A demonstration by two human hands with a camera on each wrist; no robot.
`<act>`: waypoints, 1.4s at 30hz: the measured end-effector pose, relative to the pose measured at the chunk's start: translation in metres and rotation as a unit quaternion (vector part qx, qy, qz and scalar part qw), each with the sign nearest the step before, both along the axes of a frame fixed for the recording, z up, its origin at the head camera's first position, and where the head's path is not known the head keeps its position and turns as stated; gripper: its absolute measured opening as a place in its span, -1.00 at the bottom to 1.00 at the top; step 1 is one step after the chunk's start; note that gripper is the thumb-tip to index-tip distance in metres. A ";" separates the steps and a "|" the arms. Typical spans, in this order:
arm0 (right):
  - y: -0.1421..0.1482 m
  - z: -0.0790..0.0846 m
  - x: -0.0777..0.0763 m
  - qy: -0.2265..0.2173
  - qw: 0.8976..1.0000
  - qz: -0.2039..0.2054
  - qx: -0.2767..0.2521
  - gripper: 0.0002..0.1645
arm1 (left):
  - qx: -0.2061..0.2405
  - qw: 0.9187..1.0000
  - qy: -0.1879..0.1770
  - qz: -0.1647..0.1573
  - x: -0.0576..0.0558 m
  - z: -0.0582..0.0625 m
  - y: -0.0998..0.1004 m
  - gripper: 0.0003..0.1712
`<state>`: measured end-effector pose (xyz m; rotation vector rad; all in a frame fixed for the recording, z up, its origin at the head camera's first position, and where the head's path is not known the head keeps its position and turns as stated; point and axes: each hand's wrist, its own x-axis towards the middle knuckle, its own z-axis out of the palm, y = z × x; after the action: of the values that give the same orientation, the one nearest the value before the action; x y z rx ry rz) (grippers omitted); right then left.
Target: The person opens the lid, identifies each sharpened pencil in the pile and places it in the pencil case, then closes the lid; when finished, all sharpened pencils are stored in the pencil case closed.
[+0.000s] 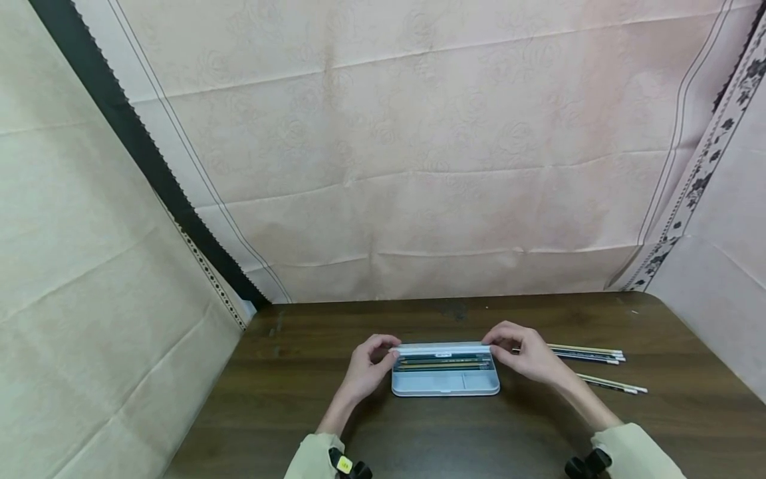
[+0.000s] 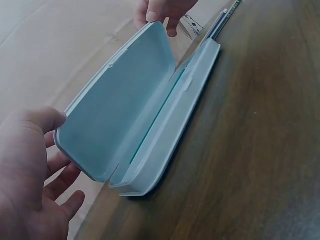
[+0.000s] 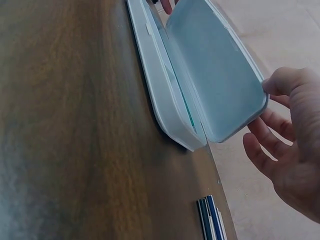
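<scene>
A light blue pencil case lies on the brown table with its hinged lid raised at an angle. Several dark and golden pencils show in the back of its tray. My left hand pinches the lid's left corner, thumb on the inner edge and fingers behind. At the opposite end, the lid's right corner is held between thumb and fingers of my right hand. Both wrist views show the lid's smooth inner face, while the tray's front wall covers most of its contents there.
Several pencils lie on the table behind my right hand and forearm. A smaller group of pencils is closer to me on the right. Pale cloth hangs behind the table's far edge and at both sides.
</scene>
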<state>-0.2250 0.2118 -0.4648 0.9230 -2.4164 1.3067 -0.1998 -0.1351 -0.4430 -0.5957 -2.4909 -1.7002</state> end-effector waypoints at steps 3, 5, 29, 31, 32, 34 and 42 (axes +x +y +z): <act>0.000 -0.002 0.001 0.006 1.000 0.010 0.009 -0.73 | -0.003 1.000 0.020 0.000 -0.001 -0.007 0.000 -0.81; 0.001 -0.003 0.001 0.004 1.000 0.018 0.012 -0.74 | -0.006 0.999 0.039 -0.001 -0.005 -0.016 0.000 -0.82; 0.001 -0.022 0.015 0.087 0.994 0.027 0.063 -0.58 | -0.088 0.991 0.100 -0.030 -0.010 -0.056 -0.009 -0.77; 0.001 -0.024 0.016 0.100 0.993 0.028 0.064 -0.58 | -0.091 0.990 0.107 -0.027 -0.010 -0.058 -0.008 -0.75; 0.000 -0.026 0.016 0.106 0.992 0.028 0.065 -0.57 | -0.092 0.989 0.114 -0.026 -0.010 -0.059 -0.007 -0.74; 0.000 -0.028 0.017 0.115 0.991 0.026 0.067 -0.57 | -0.097 0.987 0.125 -0.024 -0.011 -0.062 -0.007 -0.73; 0.000 -0.032 0.020 0.127 0.989 0.025 0.075 -0.62 | -0.108 0.983 0.147 -0.020 -0.009 -0.070 -0.006 -0.73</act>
<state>-0.2052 0.2118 -0.4970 1.1203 -2.3286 0.9660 -0.2093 -0.1412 -0.5126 -0.8508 -2.4753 -1.2510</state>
